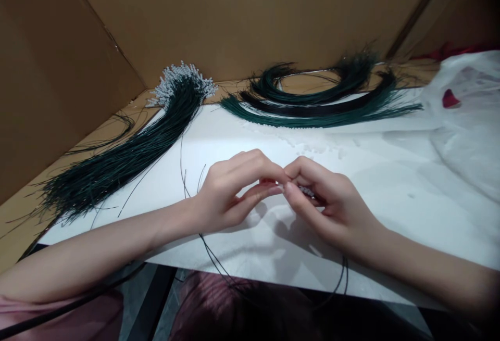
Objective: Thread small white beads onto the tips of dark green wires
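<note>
Right now your two hands meet at the fingertips above the white worktop, near its front edge. Your right hand is closed in a pinch, with a short row of small white beads showing between thumb and curled fingers. Your left hand brings its thumb and forefinger up against that pinch; whether they grip anything is hidden, so I cannot tell. Thin dark strands hang past the near edge below you, but their path into your fingers is out of sight.

For work this small, let the right hand be the steady one: press just enough that the beads neither roll nor slip. Make the finer movements with the left fingertips, and tilt the meeting point so you can see it past your thumb. Mind the loose strands near your left wrist, since a snag could tug at your pinch.

Give your elbows room, too. The long green bundle with white ends lies to the far left, the curved dark bundles lie on the far side, and the clear plastic bag sits at the right.
</note>
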{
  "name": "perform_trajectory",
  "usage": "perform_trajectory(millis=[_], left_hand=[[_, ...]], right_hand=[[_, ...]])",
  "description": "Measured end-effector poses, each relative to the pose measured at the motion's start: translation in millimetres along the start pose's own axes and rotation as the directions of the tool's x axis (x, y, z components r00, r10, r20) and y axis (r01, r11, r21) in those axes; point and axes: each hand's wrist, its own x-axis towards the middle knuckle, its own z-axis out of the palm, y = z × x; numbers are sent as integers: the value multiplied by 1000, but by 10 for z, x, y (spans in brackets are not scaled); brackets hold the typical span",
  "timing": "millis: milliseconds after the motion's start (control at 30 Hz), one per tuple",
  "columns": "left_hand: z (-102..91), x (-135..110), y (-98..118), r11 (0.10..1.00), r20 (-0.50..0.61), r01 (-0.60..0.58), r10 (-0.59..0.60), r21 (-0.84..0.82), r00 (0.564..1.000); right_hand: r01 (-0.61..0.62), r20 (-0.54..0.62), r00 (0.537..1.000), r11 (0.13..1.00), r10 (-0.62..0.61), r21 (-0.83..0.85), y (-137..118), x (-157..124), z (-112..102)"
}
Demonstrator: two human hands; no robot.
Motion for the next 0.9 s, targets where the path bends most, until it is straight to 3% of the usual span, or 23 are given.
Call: perform_trajectory(millis=[200,533,900], left_hand=[[-27,3,3,1000,-19,-3,3,-20,1000],[-11,29,28,952,-64,163,-185,-258,981],[10,29,82,918,-52,215,-246,-332,968]], right_hand=[[-27,16,1000,999,27,43,-26,-4,5],[-21,-11,1000,990,23,138,-77,-18,6],[0,-19,1000,988,3,154,-104,-48,-8]])
